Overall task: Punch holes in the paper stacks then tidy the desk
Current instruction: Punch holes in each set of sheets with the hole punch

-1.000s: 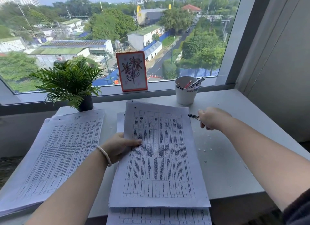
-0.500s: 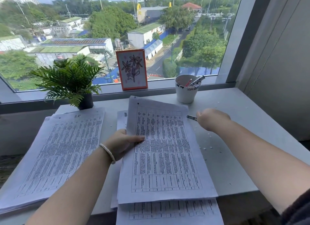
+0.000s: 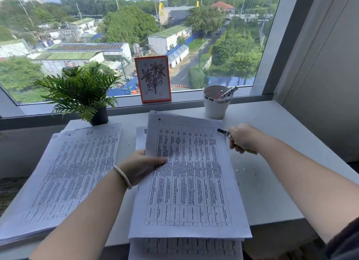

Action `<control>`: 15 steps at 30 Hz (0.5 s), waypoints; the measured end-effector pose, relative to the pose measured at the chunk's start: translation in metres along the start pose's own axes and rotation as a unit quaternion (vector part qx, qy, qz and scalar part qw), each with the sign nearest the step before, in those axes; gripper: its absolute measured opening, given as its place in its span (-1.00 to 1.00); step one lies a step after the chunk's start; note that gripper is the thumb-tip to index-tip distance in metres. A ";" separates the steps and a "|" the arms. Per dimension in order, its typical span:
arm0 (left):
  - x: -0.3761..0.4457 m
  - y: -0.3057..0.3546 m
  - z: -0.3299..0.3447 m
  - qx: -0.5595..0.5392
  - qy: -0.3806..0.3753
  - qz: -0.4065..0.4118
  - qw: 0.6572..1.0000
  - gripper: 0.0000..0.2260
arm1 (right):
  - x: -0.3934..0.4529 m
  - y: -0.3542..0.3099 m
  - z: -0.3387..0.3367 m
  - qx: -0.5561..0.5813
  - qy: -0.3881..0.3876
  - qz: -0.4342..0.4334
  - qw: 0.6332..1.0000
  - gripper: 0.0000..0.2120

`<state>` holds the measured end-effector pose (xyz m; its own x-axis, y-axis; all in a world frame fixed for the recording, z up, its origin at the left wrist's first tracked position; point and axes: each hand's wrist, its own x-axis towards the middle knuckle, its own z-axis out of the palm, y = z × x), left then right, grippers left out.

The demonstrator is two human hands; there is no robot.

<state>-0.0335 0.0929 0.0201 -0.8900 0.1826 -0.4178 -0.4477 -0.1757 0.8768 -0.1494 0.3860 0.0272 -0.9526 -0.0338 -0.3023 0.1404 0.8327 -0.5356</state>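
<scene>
My left hand (image 3: 141,165) pinches the left edge of a thin bundle of printed table sheets (image 3: 190,182), lifted off the middle paper stack (image 3: 186,247); one punched hole shows at its top left corner. My right hand (image 3: 242,138) grips a small metal hole punch (image 3: 223,132), whose jaw sits at the bundle's top right corner. A second paper stack (image 3: 64,174), also with a hole at its top left, lies at the left of the white desk (image 3: 272,191).
On the sill side stand a potted green plant (image 3: 81,92), an orange-framed flower drawing (image 3: 153,79) and a white cup of pens (image 3: 216,102). Small paper punch-outs (image 3: 240,170) dot the desk at the right. A grey wall closes the right side.
My left hand has swung the bundle's top to the right, toward the punch. My right hand has shifted slightly and the punch jaw now meets the bundle's top right corner.
</scene>
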 end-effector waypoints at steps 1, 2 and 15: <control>0.000 0.000 0.000 -0.003 -0.001 -0.003 1.000 -0.81 | 0.001 0.001 0.001 0.011 0.001 -0.002 1.000 -0.45; 0.000 -0.001 0.000 -0.006 -0.003 -0.006 1.000 -0.81 | 0.001 0.002 0.003 0.020 0.000 -0.004 1.000 -0.44; 0.032 0.044 0.000 0.310 0.220 0.107 0.919 -0.14 | -0.001 -0.006 0.014 -0.104 0.035 -0.050 0.993 -0.49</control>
<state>-0.0813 0.0912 0.0456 -0.9617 -0.2252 -0.1561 -0.2444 0.4473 0.8603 -0.1454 0.3738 0.0195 -0.9765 -0.0889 -0.1964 -0.0067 0.9233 -0.3841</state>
